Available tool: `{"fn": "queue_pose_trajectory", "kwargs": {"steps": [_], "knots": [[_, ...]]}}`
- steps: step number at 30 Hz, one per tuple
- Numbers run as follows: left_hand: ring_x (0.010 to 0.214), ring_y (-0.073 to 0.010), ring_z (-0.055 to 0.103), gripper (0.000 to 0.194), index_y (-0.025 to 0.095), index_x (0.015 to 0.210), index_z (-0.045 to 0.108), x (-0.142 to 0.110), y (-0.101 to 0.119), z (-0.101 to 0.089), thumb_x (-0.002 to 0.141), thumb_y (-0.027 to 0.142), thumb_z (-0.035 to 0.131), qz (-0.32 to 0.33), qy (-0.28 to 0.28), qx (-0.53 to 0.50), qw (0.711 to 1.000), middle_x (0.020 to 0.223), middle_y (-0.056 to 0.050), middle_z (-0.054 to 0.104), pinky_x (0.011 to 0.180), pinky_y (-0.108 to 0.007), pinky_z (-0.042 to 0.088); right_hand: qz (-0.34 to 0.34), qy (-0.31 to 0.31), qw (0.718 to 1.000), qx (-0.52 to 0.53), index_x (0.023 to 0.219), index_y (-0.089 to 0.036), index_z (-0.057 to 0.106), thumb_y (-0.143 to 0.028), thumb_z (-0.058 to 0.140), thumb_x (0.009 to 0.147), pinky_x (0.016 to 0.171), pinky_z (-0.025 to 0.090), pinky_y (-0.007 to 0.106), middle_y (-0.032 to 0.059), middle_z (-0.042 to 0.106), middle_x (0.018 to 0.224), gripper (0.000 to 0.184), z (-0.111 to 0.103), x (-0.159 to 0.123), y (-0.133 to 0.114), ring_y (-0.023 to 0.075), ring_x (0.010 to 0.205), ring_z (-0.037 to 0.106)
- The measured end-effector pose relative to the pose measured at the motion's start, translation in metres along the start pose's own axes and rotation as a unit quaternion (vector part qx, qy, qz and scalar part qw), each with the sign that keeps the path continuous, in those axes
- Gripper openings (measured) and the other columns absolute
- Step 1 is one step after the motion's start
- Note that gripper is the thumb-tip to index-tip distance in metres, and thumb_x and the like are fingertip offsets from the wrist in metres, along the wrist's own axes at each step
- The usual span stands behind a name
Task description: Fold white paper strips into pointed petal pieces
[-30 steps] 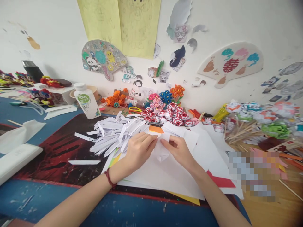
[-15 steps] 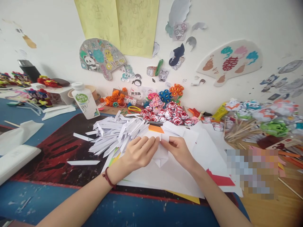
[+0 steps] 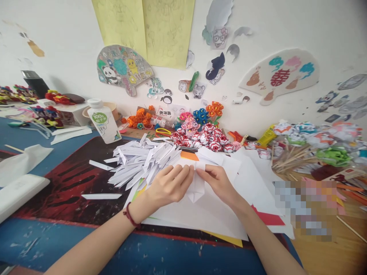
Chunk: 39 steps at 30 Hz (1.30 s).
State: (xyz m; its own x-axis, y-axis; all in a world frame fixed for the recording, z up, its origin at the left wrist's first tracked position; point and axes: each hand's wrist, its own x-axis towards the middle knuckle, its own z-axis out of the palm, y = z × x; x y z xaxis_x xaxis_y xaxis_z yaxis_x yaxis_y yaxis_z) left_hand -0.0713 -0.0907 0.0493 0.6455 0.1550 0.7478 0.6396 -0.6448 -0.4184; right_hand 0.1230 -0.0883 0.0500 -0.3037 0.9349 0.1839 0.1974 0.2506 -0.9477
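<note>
My left hand (image 3: 168,185) and my right hand (image 3: 219,182) meet over a small folded piece of white paper (image 3: 196,188) and pinch its top edge between fingertips. The piece comes to a point at its lower end and rests on a stack of white paper sheets (image 3: 218,214). A heap of folded white paper strips (image 3: 140,160) lies just left of my left hand. A red cord bracelet (image 3: 129,215) circles my left wrist.
A white plastic bottle (image 3: 103,121) stands at the back left. Red-and-white paper balls (image 3: 205,140) and paper flowers (image 3: 200,114) line the wall. Wooden sticks (image 3: 289,158) and crumpled coloured paper (image 3: 332,145) fill the right. A white box (image 3: 20,193) sits at the left edge.
Both hands have slid slightly together along the folded paper's top edge; the fingertips are now closer. The camera shifted a little. Nothing else moved.
</note>
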Motion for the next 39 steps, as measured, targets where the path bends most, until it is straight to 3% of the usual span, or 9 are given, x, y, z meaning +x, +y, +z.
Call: {"fn": "queue_pose_trajectory", "kwargs": {"steps": [10,21,31,34,36,39], "knots": [[0.062,-0.0137,0.055,0.021,0.005,0.108,0.058,0.0021,-0.0012,-0.0006,0.089,0.01,0.052,0.021,-0.005,0.02,1.0,0.076,-0.006,0.063,0.051,-0.028,0.039,-0.006,0.011,1.0,-0.012,0.063,-0.016,0.047,-0.041,0.053,0.089,0.052,0.027,0.023,-0.0027,0.038,0.061,0.036,-0.0012,-0.0006,-0.0005,0.0103,0.059,0.034],[0.066,-0.0144,0.057,0.021,0.007,0.108,0.056,0.0009,-0.0013,0.0001,0.09,0.01,0.047,0.033,0.002,0.024,0.999,0.081,-0.008,0.063,0.051,-0.028,0.04,0.017,0.006,0.999,0.037,0.07,-0.014,0.057,-0.042,0.057,0.087,0.054,0.033,0.023,-0.0012,0.045,0.064,0.033,-0.0001,-0.0012,0.0025,0.0113,0.062,0.04],[0.064,-0.0144,0.055,0.021,0.007,0.107,0.059,-0.0001,-0.0014,-0.0005,0.088,0.011,0.053,0.033,-0.001,0.004,0.999,0.081,-0.008,0.064,0.052,-0.028,0.038,0.019,0.019,0.998,0.055,0.08,-0.013,0.067,-0.04,0.063,0.083,0.057,0.04,0.025,0.0026,0.059,0.072,0.028,0.0015,-0.0023,0.0028,0.0147,0.066,0.051],[0.065,-0.0142,0.055,0.021,0.011,0.108,0.059,-0.0011,0.0004,0.0018,0.088,0.009,0.051,-0.006,-0.014,-0.038,0.999,0.081,-0.006,0.065,0.053,-0.028,0.038,0.024,0.019,0.998,0.051,0.081,-0.013,0.068,-0.04,0.062,0.083,0.058,0.042,0.026,0.0034,0.061,0.073,0.028,0.0006,-0.0012,0.0045,0.016,0.067,0.053],[0.069,-0.0143,0.057,0.023,0.015,0.108,0.061,-0.0002,0.0022,0.0033,0.088,0.009,0.052,-0.07,-0.017,-0.106,0.992,0.085,-0.005,0.067,0.056,-0.027,0.04,0.023,0.019,0.999,0.043,0.081,-0.013,0.068,-0.04,0.061,0.084,0.059,0.043,0.027,0.0038,0.062,0.075,0.028,-0.0003,-0.0004,0.0057,0.0167,0.068,0.054],[0.073,-0.0137,0.058,0.015,0.019,0.099,0.064,0.0043,0.0041,0.0037,0.089,0.015,0.054,-0.21,-0.026,-0.264,0.941,0.086,-0.004,0.068,0.065,-0.026,0.044,0.008,0.017,1.0,0.018,0.08,-0.014,0.067,-0.04,0.06,0.084,0.061,0.044,0.028,0.0042,0.062,0.076,0.028,-0.0012,0.0003,0.0065,0.0175,0.07,0.055]]}}
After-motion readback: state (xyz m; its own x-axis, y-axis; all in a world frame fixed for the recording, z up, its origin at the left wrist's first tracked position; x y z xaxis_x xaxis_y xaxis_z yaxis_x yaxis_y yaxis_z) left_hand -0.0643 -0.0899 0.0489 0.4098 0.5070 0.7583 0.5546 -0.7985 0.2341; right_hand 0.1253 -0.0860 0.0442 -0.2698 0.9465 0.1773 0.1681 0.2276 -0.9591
